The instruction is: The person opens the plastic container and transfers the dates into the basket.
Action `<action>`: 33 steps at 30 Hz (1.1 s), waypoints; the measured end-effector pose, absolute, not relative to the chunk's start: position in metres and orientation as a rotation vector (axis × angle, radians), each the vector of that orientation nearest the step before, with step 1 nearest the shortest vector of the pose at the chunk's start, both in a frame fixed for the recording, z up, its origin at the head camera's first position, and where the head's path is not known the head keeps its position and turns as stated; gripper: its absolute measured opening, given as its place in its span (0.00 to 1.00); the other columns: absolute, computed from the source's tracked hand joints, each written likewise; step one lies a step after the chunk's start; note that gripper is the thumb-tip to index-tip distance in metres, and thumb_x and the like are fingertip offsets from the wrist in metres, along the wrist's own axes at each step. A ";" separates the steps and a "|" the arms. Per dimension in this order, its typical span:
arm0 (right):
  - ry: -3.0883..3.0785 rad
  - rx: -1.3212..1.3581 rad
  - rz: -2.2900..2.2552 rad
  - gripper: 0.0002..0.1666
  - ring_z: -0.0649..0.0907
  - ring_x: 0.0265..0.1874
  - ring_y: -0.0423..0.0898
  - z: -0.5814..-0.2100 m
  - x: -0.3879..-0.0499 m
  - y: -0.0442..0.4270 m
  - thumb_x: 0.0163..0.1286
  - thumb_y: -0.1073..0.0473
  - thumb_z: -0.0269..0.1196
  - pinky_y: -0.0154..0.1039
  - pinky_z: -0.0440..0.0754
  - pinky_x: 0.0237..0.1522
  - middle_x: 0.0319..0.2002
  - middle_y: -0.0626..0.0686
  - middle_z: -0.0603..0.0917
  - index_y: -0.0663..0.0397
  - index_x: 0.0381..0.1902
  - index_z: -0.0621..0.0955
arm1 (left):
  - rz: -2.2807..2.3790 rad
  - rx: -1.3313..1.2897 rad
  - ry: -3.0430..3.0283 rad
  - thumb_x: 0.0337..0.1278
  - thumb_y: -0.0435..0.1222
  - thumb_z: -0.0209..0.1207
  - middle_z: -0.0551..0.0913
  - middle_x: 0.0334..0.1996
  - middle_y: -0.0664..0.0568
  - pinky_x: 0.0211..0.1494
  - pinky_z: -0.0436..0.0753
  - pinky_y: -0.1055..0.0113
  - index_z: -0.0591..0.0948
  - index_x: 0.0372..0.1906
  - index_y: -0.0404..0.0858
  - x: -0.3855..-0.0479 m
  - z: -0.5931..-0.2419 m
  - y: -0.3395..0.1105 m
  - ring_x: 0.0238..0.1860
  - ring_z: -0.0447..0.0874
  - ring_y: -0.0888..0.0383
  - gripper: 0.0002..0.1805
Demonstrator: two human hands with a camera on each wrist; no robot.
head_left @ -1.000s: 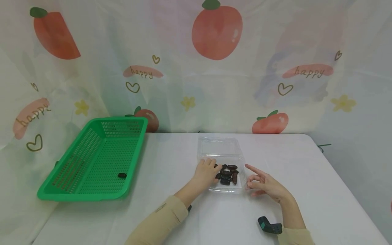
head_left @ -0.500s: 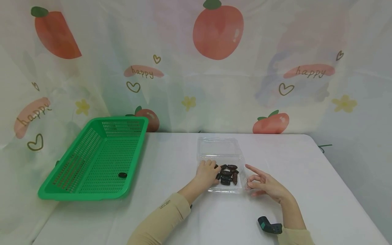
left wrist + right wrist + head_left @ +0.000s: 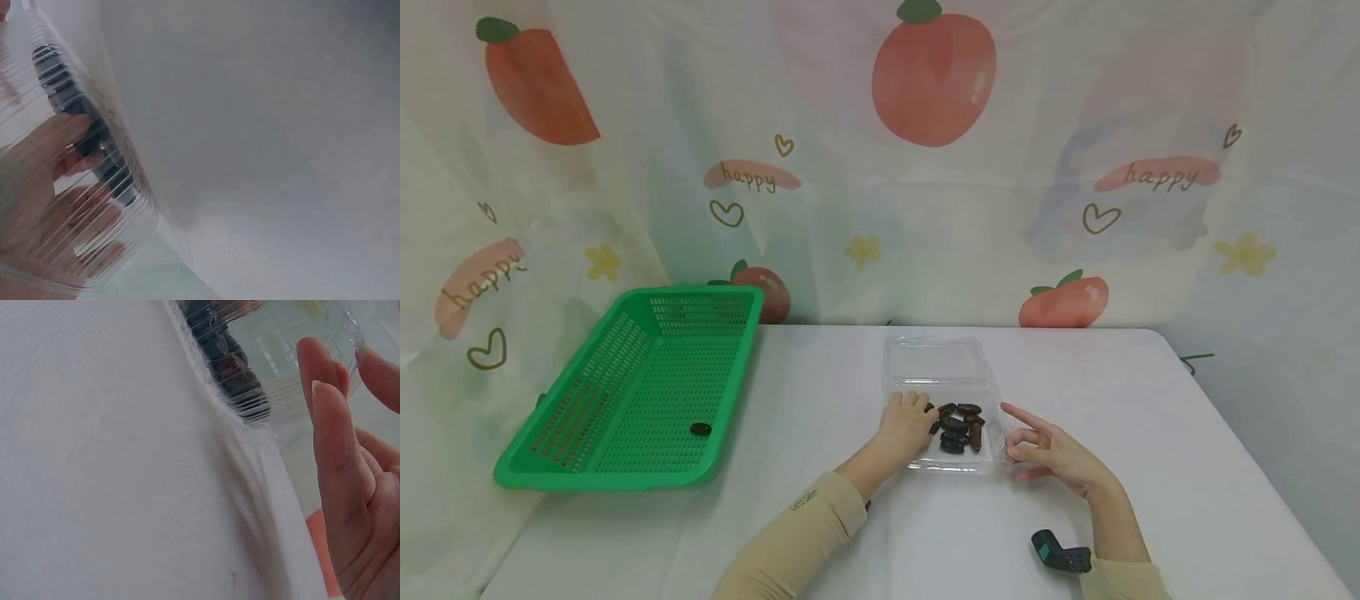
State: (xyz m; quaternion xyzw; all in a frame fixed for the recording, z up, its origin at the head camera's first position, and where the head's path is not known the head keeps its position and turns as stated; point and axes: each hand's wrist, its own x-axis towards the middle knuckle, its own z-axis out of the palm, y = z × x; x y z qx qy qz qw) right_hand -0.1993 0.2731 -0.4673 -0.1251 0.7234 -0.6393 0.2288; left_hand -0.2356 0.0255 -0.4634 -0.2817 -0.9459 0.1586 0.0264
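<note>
A clear plastic box (image 3: 955,462) with its lid laid back holds several dark brown dates (image 3: 953,425). My left hand (image 3: 904,429) reaches over its left side, with bent fingers among the leftmost dates. Through the ribbed wall in the left wrist view, the thumb and fingers of that hand (image 3: 44,194) lie against dark dates (image 3: 59,78); whether they pinch one is unclear. Beside the box's right wall is my right hand (image 3: 1060,458), index finger extended and the others loosely bent. In the right wrist view its fingertips are at the plastic edge (image 3: 350,337).
A green perforated basket (image 3: 647,481) stands at the left with one dark date (image 3: 701,429) inside. A black device (image 3: 1060,554) is at my right wrist. The white table (image 3: 970,533) meets a fruit-patterned curtain (image 3: 947,242) at the back.
My left hand has shifted slightly right and down from its earliest position, and its fingers and a date beside them have moved a little. The right hand stays in place.
</note>
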 end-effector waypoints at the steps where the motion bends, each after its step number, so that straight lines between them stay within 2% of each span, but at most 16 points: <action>1: 1.992 -0.343 -1.760 0.43 0.82 0.32 0.42 -0.467 -0.199 0.273 0.65 0.66 0.56 0.43 0.82 0.32 0.32 0.44 0.76 0.60 0.70 0.47 | 0.487 -0.870 -2.922 0.55 0.56 0.53 0.73 0.45 0.59 0.47 0.68 0.69 0.75 0.54 0.54 -0.236 -0.464 0.026 0.45 0.69 0.62 0.22; 6: 1.995 -0.340 -1.758 0.43 0.82 0.33 0.42 -0.467 -0.200 0.273 0.64 0.66 0.57 0.43 0.82 0.32 0.32 0.44 0.76 0.60 0.70 0.47 | 0.484 -0.853 -2.886 0.56 0.56 0.52 0.73 0.47 0.58 0.48 0.69 0.68 0.74 0.56 0.54 -0.238 -0.465 0.025 0.47 0.69 0.62 0.23; 19: 1.974 -0.352 -1.769 0.43 0.82 0.33 0.42 -0.467 -0.199 0.274 0.65 0.66 0.56 0.43 0.82 0.32 0.32 0.44 0.77 0.61 0.70 0.46 | 0.304 -0.820 -2.773 0.60 0.53 0.50 0.73 0.46 0.57 0.47 0.70 0.66 0.73 0.51 0.55 -0.238 -0.459 0.024 0.48 0.71 0.60 0.16; 28: 1.966 -0.368 -1.777 0.43 0.82 0.33 0.42 -0.467 -0.199 0.274 0.65 0.66 0.56 0.42 0.82 0.32 0.32 0.43 0.77 0.61 0.70 0.45 | 0.292 -0.797 -2.791 0.62 0.53 0.48 0.71 0.45 0.57 0.48 0.70 0.65 0.71 0.51 0.54 -0.230 -0.434 0.019 0.45 0.70 0.59 0.16; 33: 1.966 -0.381 -1.776 0.43 0.82 0.33 0.42 -0.467 -0.199 0.274 0.65 0.66 0.56 0.42 0.82 0.31 0.32 0.44 0.77 0.61 0.70 0.46 | 0.232 -0.756 -2.758 0.62 0.52 0.49 0.72 0.42 0.57 0.44 0.70 0.66 0.72 0.48 0.54 -0.225 -0.424 0.008 0.42 0.70 0.60 0.14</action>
